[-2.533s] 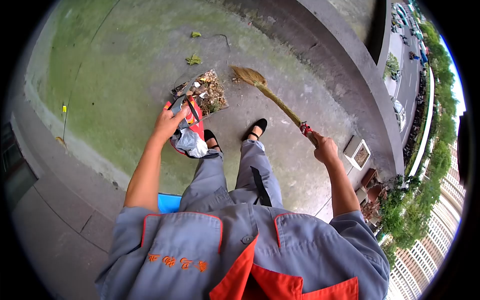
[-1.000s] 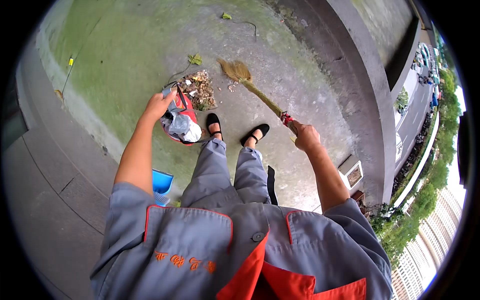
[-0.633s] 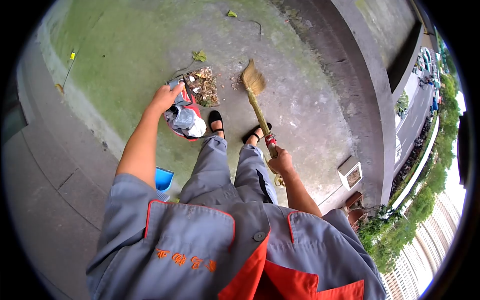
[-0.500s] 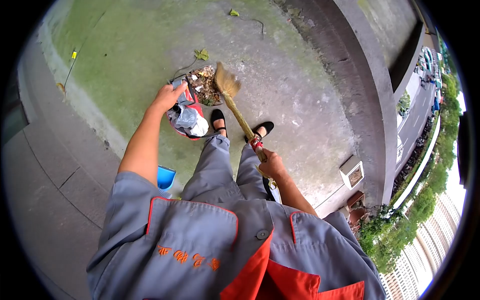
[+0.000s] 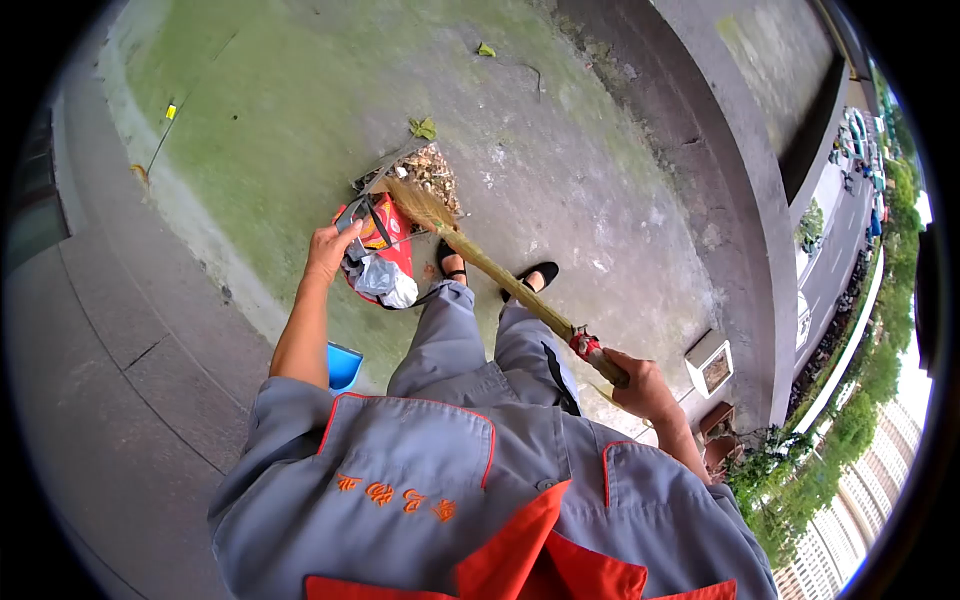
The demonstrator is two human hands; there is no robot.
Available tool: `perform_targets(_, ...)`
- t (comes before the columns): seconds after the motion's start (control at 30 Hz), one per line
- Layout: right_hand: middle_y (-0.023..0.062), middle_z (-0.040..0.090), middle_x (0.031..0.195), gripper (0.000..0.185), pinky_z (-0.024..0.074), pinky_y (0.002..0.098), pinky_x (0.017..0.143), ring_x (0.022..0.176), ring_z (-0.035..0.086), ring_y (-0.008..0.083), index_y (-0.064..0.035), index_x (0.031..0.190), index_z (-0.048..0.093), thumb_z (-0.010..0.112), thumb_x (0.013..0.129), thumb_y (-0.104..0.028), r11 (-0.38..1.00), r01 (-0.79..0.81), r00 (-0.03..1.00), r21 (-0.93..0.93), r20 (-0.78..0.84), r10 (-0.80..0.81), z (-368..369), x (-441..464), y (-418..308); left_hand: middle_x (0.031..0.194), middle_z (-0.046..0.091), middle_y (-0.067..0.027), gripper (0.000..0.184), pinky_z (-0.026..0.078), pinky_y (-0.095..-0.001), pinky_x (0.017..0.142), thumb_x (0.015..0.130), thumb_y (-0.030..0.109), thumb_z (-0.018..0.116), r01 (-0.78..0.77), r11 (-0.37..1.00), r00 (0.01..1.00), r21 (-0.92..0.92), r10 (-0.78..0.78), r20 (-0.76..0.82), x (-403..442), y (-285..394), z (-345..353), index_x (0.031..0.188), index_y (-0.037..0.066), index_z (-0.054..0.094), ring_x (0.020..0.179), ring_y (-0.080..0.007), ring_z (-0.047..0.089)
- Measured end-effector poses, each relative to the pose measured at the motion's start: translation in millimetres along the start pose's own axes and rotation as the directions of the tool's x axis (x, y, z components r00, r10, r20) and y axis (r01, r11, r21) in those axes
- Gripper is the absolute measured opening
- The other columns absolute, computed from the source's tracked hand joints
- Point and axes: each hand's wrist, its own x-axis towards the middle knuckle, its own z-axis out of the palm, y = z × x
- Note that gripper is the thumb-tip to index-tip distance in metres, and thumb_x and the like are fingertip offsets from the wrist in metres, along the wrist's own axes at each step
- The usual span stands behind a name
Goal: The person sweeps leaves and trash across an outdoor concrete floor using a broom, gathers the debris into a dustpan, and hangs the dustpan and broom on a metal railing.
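Note:
My left hand (image 5: 328,250) is closed at the dark handle of a red bag (image 5: 396,232); crumpled grey and white plastic (image 5: 378,276) shows at the bag's near side. My right hand (image 5: 642,386) grips the end of a straw broom (image 5: 510,285), whose shaft has a red wrapping near my fingers. The broom's bristles (image 5: 418,203) lie between the bag and a heap of dry leaves and litter (image 5: 430,174), covering part of the heap. A grey flat edge runs along the heap's left side; I cannot tell what it belongs to.
A blue dustpan-like container (image 5: 343,367) stands left of my legs. Loose green leaves (image 5: 423,128) lie beyond the heap. A curved concrete ledge (image 5: 735,190) runs along the right, with a white box-like object (image 5: 709,364) and plants (image 5: 770,465) near it. A street shows beyond.
My right hand has moved right and toward me with the broom. The bristles have swung from the heap's right side to its near left, beside the bag.

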Motion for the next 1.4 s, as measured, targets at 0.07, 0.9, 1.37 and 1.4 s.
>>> perform_targets(0.07, 0.0175, 0.057, 0.074, 0.05, 0.0433, 0.0278, 0.06, 0.064, 0.056, 0.022, -0.0045, 0.105, 0.053, 0.052, 0.055, 0.001, 0.999, -0.048, 0.999, 0.001, -0.019, 0.048, -29.2, -32.0, 3.5, 0.066, 0.054, 0.002, 0.03, 0.036, -0.0211, 0.055, 0.073, 0.029, 0.06, -0.052, 0.988, 0.996, -0.146, 0.042, -0.075, -20.2, 17.5, 1.0, 0.075, -0.001, 0.062, 0.059, -0.0058, 0.045)
perform_targets(0.9, -0.0024, 0.046, 0.06, 0.047, 0.0327, 0.021, 0.046, 0.051, 0.042, 0.0062, -0.0012, 0.101, 0.055, 0.057, 0.054, 0.001, 0.806, -0.289, 0.904, 0.517, -0.131, 0.408, -15.9, -84.6, 88.5, 0.073, 0.052, 0.0007, 0.021, 0.035, -0.0226, 0.062, 0.075, 0.022, 0.06, -0.32, 0.634, 0.931, -0.705, 0.07, -0.359, -109.4, 71.5, 24.8, 0.078, 0.001, 0.059, 0.066, -0.0074, 0.044)
perform_targets(1.37, 0.0105, 0.056, 0.065, 0.045, 0.0426, 0.0289, 0.058, 0.063, 0.056, 0.0158, -0.0068, 0.101, 0.055, 0.06, 0.056, -0.012, 0.98, -0.145, 0.971, 0.137, -0.169, 0.168, -81.9, 33.0, 143.4, 0.066, 0.05, 0.0034, 0.02, 0.036, -0.0211, 0.058, 0.076, 0.022, 0.06, -0.325, 0.786, 0.842, -0.526, -0.012, -0.539, -178.1, 97.9, 46.5, 0.075, 0.002, 0.059, 0.061, -0.0059, 0.044)
perform_targets(1.4, 0.0125, 0.057, 0.067, 0.045, 0.0433, 0.0301, 0.06, 0.064, 0.057, 0.0186, -0.0076, 0.1, 0.055, 0.06, 0.056, -0.013, 0.99, -0.125, 0.978, 0.07, -0.159, 0.134, -86.5, 45.0, 144.0, 0.066, 0.05, 0.0034, 0.02, 0.036, -0.0211, 0.058, 0.076, 0.022, 0.06, -0.326, 0.788, 0.837, -0.522, -0.016, -0.547, -182.6, 96.7, 50.7, 0.075, 0.002, 0.059, 0.061, -0.0059, 0.044)
